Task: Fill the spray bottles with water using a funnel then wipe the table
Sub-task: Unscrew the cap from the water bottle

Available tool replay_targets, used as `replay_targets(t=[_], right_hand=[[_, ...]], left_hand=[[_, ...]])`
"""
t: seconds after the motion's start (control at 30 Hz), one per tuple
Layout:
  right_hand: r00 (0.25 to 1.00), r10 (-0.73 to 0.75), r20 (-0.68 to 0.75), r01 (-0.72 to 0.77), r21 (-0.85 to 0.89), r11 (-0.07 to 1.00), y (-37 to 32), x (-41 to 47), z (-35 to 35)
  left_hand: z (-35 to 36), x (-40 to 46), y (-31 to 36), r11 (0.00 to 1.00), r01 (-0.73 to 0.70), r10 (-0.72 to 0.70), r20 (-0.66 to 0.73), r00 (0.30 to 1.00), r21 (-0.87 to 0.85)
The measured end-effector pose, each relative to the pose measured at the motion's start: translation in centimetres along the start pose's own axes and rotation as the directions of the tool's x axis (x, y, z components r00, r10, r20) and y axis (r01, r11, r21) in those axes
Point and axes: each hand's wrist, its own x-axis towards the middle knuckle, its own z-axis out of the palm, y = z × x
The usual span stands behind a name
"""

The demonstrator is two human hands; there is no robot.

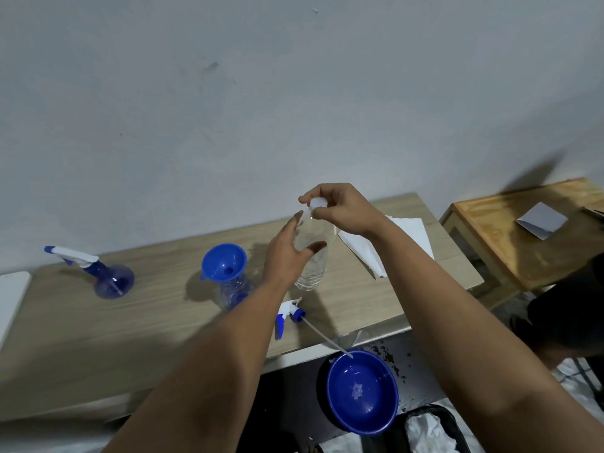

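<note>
Blue basin [362,392] below; hands [287,256] grip water bottle [312,253]

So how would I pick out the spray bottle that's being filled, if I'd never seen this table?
Start at the long pale wooden table against the grey wall. Near its middle, just left of the clear water bottle the hands are gripping, stands a clear spray bottle. Unlike the bluish spray bottle further left, which has its trigger head on, this one has a blue funnel in its neck.
</note>
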Motion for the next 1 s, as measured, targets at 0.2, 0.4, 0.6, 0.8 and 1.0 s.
replay_targets(t=[0.2,0.4,0.6,0.8,1.0], right_hand=[[0.999,-0.005,-0.043,0.005,0.009,1.000,-0.1,-0.3,0.1],[0.937,0.018,-0.349,0.019,0.102,0.995,1.2,0.4,-1.5],[0.924,0.285,-0.254,-0.353,-0.287,0.891,13.1,-3.1,1.8],[0.865,0.472,-0.173,-0.495,-0.457,0.739,21.0,-6.3,7.5],[0.940,0.233,-0.250,-0.279,-0.166,0.946,15.2,-5.6,6.8]], left_hand=[[-0.3,0.3,-0.3,1.000,0.011,-0.011,0.011,1.000,-0.003],[-0.2,0.5,-0.4,1.000,0.010,-0.010,0.022,1.000,-0.018],[0.1,0.6,0.0,0.998,0.027,-0.026,0.027,0.999,-0.055],[0.4,0.8,-0.7,0.998,0.040,-0.040,0.006,0.999,-0.058],[0.1,0.0,-0.3,0.997,0.075,-0.073,0.078,0.994,-0.021]])
